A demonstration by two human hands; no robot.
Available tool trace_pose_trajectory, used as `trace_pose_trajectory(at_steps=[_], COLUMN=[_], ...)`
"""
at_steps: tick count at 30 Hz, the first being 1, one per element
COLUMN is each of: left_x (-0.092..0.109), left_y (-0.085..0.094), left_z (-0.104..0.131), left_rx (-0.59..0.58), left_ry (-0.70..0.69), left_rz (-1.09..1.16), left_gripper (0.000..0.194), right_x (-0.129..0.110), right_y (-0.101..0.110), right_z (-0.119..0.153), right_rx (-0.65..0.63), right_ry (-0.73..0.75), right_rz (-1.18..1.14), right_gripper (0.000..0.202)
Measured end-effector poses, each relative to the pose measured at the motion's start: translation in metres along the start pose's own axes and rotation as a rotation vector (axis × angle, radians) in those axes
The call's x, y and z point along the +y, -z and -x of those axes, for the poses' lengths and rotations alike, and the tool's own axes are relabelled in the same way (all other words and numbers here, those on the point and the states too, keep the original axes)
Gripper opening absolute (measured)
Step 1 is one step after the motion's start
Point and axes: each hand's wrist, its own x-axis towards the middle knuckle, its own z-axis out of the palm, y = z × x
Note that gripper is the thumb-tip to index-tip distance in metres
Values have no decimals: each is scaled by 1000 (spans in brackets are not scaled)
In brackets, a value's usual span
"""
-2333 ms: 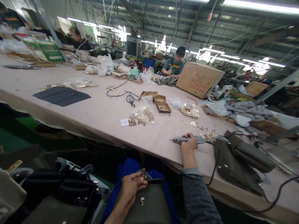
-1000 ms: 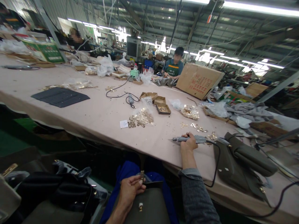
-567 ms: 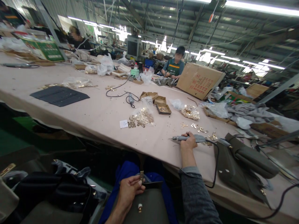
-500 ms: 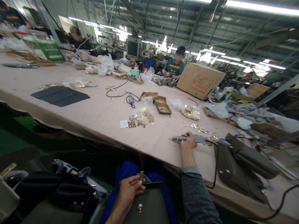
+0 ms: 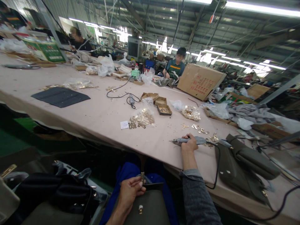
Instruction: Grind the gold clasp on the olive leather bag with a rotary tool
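1. Three small cardboard trays [image 5: 156,100] sit clustered mid-table; the nearest one holds gold-coloured metal fittings, while the contents of the other two cannot be made out from here.
2. Two clear plastic bags: one [image 5: 145,114] spilling brass hardware just in front of the trays, another [image 5: 190,112] with similar pieces to their right. Loose fittings [image 5: 200,128] lie scattered between that second bag and the tool.
3. One large cardboard carton [image 5: 199,79], lying tilted at the far side; contents not visible.
4. Electric screwdriver [image 5: 190,141], grey, lying flat on the pink table [image 5: 93,115]. Long axis runs roughly parallel to the near table edge; bit tip points left, black cord leaves the right end.
5. Right hand [image 5: 189,144], fingers wrapped over the screwdriver's middle, resting on top of it; tip projects left of the hand.
6. Left hand [image 5: 130,190], below the table edge on the lap, thumb and fingers pinched on a small brass clasp [image 5: 142,177] at the top edge of an olive bag [image 5: 150,209].
7. Second olive bag [image 5: 243,165] lies on the table just right of the tool.
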Motion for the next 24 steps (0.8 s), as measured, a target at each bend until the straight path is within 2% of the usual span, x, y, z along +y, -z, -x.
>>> trace_pose_trajectory(at_steps=[6, 24], left_x=[-3, -7], left_y=[2, 3], left_z=[0, -1], left_rx=[-4, -19], left_ry=[6, -22], left_rz=[-11, -37], left_gripper=[69, 66], right_x=[-4, -7], right_y=[-1, -1], right_z=[7, 17], right_rx=[11, -30], right_ry=[-8, -7], right_rz=[-59, -83], right_gripper=[26, 32])
